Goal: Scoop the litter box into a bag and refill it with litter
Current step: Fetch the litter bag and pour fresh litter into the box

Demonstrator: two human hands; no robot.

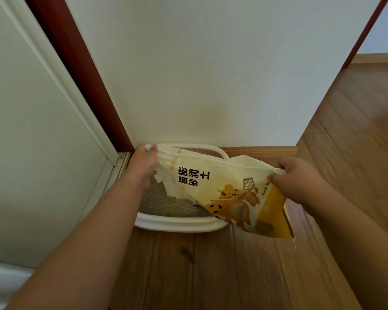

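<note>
A white and yellow litter bag (222, 189) with an orange cat print hangs stretched and crumpled over the white litter box (179, 223). My left hand (142, 163) pinches the bag's left corner near the wall. My right hand (298, 177) pinches its right corner. Grey litter (164, 203) lies in the box under the bag's left half. The bag hides the right part of the box.
The box stands on the wooden floor (211, 265) against a white wall (199, 74) with a wooden skirting board (262, 151). A dark red door frame (76, 70) and a white door panel (31, 130) are on the left. More floor stretches to the right.
</note>
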